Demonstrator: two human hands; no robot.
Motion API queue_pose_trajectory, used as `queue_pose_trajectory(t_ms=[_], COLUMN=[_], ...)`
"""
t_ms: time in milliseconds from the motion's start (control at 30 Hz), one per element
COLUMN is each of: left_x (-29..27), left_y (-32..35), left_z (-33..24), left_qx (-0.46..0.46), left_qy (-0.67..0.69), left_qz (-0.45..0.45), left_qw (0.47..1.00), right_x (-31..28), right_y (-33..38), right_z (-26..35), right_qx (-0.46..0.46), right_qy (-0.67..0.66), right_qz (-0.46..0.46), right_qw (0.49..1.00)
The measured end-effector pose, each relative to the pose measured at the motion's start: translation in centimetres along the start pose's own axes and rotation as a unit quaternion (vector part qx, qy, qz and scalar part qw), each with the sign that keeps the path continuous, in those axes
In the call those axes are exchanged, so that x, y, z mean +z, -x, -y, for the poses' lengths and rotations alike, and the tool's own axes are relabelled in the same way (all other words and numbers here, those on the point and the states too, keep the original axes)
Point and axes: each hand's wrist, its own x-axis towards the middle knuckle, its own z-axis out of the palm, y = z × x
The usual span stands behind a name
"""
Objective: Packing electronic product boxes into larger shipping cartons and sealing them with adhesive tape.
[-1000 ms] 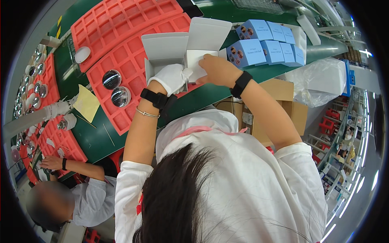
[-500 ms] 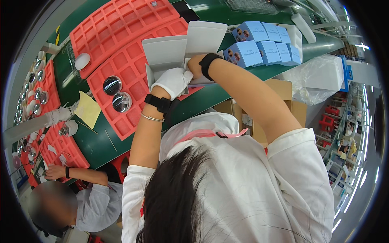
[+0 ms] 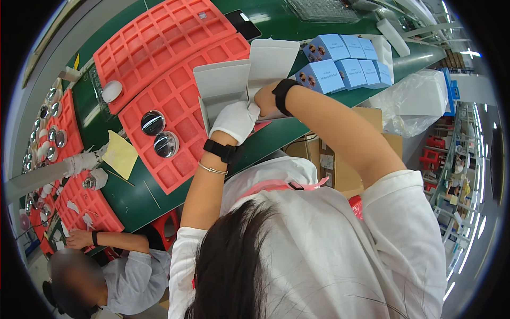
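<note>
Two white cardboard boxes stand side by side with raised lids, a left box (image 3: 222,82) and a right box (image 3: 274,56). My left hand (image 3: 234,121), in a white glove, is closed at the front of the left box. Whatever its fingers pinch is hidden. My bare right hand (image 3: 269,98) reaches down at the right box and meets the glove at the thumb side; its fingertips are out of sight. Left of the boxes, a mirror-like ball (image 3: 153,123) and a second shiny ball (image 3: 166,144) rest in a red compartment tray (image 3: 170,183).
Another red tray (image 3: 114,50) lies behind, with a white round piece (image 3: 112,91) on it. Several blue boxes (image 3: 325,77) are stacked at right. A yellow sheet (image 3: 120,155) lies left on the green table (image 3: 135,204). A co-worker (image 3: 135,276) sits lower left.
The whole view has shifted slightly, so the table and trays sit lower and further right. Both hands stay at the boxes, the glove now closer against the right hand.
</note>
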Motion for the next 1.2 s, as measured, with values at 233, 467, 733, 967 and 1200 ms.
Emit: queue_pose_trajectory(t_ms=[233, 467, 733, 967, 1200], left_x=[-0.9, 0.4, 2.6, 2.4, 4.8], left_y=[0.3, 0.0, -0.9, 0.9, 2.8], left_z=[-1.4, -0.4, 0.1, -1.3, -9.6], left_qx=[-0.014, -0.041, -0.049, -0.145, 0.011], left_qy=[-0.011, 0.001, -0.029, 0.055, -0.159], left_qz=[0.047, 0.023, -0.043, -0.053, -0.348], left_qw=[0.999, 0.999, 0.997, 0.987, 0.924], right_x=[0.2, -0.7, -0.5, 4.6, 41.8], right_y=[1.4, 2.2, 4.6, 26.0, 30.4], right_z=[0.5, 0.7, 0.4, -10.3, -24.6], right_qx=[-0.020, 0.011, 0.017, -0.116, 0.304], right_qy=[0.017, -0.028, -0.096, -0.510, -0.621], right_qz=[-0.039, -0.029, 0.009, -0.369, -0.503], right_qw=[0.999, 0.999, 0.995, 0.768, 0.519])
